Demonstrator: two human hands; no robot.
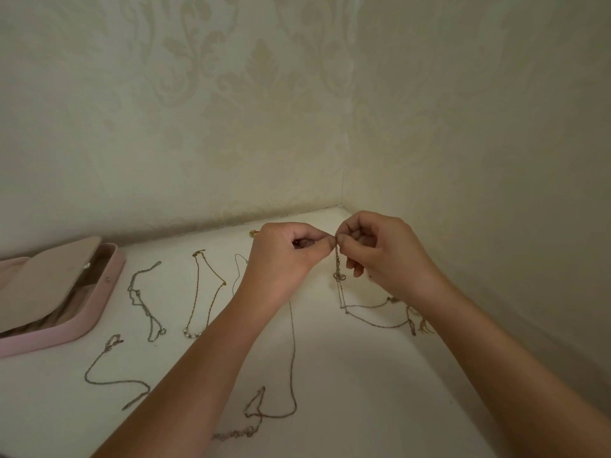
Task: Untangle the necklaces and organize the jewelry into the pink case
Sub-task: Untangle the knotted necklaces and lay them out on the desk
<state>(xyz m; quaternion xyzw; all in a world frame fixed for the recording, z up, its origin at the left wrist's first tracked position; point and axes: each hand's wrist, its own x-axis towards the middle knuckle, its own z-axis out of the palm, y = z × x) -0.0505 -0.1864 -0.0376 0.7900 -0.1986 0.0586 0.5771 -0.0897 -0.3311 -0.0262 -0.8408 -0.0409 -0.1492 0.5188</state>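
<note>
Necklace [337, 259] held up above a white table [363, 375]
Pink case [49, 340] lies open at the left edge, its lid [43, 279] tilted across it; left hand [281, 256] and right hand [380, 256] meet just right of centre, fingers curled, each pinching the top of the thin chain, which hangs with a small knot [339, 277] below them and trails onto the table at right; several loose chains [205, 292] lie apart at lower left
</note>
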